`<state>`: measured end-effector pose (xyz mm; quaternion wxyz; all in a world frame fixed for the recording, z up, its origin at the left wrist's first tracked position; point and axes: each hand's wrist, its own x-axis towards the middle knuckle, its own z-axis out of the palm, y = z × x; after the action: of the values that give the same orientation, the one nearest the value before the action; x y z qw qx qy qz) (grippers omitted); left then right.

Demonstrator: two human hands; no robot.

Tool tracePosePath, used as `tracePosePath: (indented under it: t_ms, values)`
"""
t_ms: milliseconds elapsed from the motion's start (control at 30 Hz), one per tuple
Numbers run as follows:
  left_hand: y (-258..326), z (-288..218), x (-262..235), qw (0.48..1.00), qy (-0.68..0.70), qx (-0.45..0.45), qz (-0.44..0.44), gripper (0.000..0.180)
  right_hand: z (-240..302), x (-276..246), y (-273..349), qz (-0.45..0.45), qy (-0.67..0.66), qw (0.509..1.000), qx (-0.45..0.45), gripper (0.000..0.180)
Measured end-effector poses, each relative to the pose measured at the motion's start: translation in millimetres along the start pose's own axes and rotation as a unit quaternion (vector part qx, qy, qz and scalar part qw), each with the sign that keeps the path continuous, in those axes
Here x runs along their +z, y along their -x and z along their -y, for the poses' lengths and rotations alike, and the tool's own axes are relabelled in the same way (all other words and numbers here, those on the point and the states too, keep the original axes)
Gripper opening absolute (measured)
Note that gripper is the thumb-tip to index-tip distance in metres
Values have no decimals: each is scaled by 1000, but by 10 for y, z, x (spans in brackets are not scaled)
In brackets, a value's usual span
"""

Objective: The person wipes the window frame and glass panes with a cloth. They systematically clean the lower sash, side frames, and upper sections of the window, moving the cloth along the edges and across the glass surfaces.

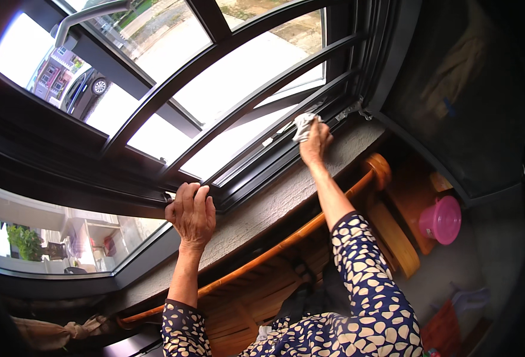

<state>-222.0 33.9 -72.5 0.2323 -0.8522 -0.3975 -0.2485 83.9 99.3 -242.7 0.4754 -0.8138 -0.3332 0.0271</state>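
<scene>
My right hand [316, 144] is closed on a crumpled white cloth [305, 126], pressed against the dark lower track of the window frame [274, 159]. My left hand [192, 215] rests at the frame's lower left corner, fingers bent over its dark edge and bunched together. Whether the left fingers wrap fully around the edge is hidden. Curved black bars [215, 124] cross the window opening just beyond both hands. Small pale bits show along the track beside the cloth.
Below the window runs a rough grey sill [268, 191], with a wooden bench [262, 256] under it. A pink lidded bucket [441, 220] stands at the right, near a dark screen panel [465, 101]. Outside, a car [84, 89] is parked. A knotted curtain [66, 330] hangs lower left.
</scene>
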Motion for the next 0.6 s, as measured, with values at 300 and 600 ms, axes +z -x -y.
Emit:
tracePosePath:
  t_ms: [300,600]
  values:
    - [44,-257,409,999,-29,-2,-13,23,290,175,956,54,47,989,-132,37]
    - [305,-618,947,944,192,-46,263,62,77,152,688,-21,27,987,-158,32]
